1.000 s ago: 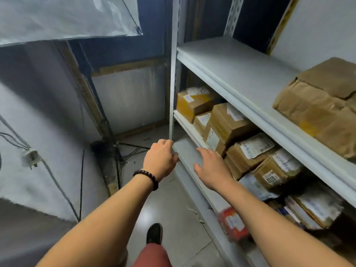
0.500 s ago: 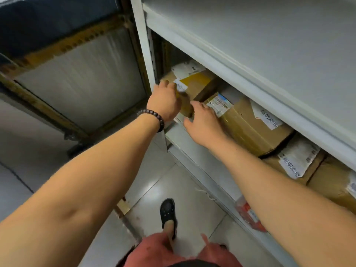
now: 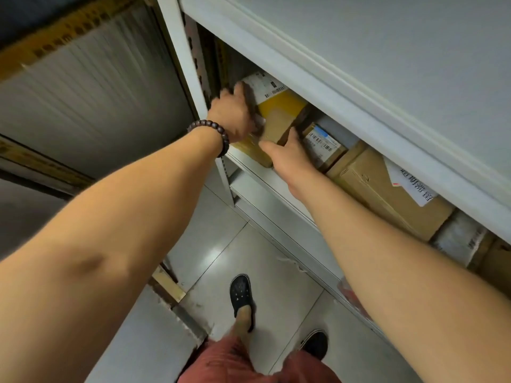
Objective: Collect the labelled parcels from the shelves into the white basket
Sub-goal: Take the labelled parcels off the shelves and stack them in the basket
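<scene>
Brown cardboard parcel with yellow tape and white barcode label: left end of middle shelf, front edge at shelf lip. Left hand grips its left top corner, fingers curled over, blurred. Right hand clasps right front edge, fingers tucked into narrow gap. Left: grey steel upright, close. Right: small box with blue-white label, touching. Above: grey upper shelf board, low clearance. Front open.

Both arms outstretched; left grip curled, right grip clasping
</scene>
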